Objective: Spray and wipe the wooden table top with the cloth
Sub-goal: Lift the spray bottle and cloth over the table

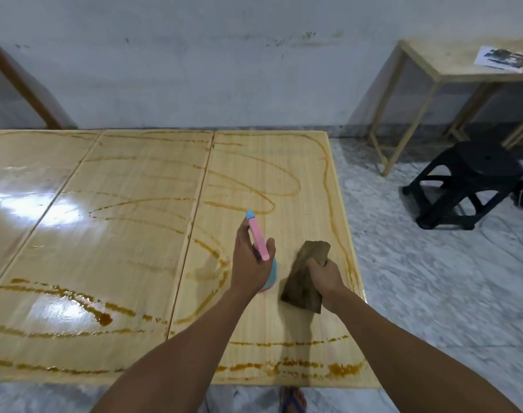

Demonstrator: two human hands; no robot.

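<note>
The wooden table top point(129, 234) fills the left and middle of the view, made of three glossy panels streaked with brown liquid trails. My left hand point(251, 260) grips a spray bottle point(258, 238) with a pink head and blue nozzle, held above the right panel and pointing away from me. Its blue body shows just below the hand. My right hand point(324, 274) holds a brown cloth point(305, 278), bunched and hanging over the right panel close to the table's right edge.
A black plastic stool point(465, 183) stands on the marble floor to the right. Behind it is a light wooden side table point(451, 73) with a paper on top. A dark wooden frame point(18, 84) leans at the far left wall. A sandalled foot point(293, 400) shows below the near edge.
</note>
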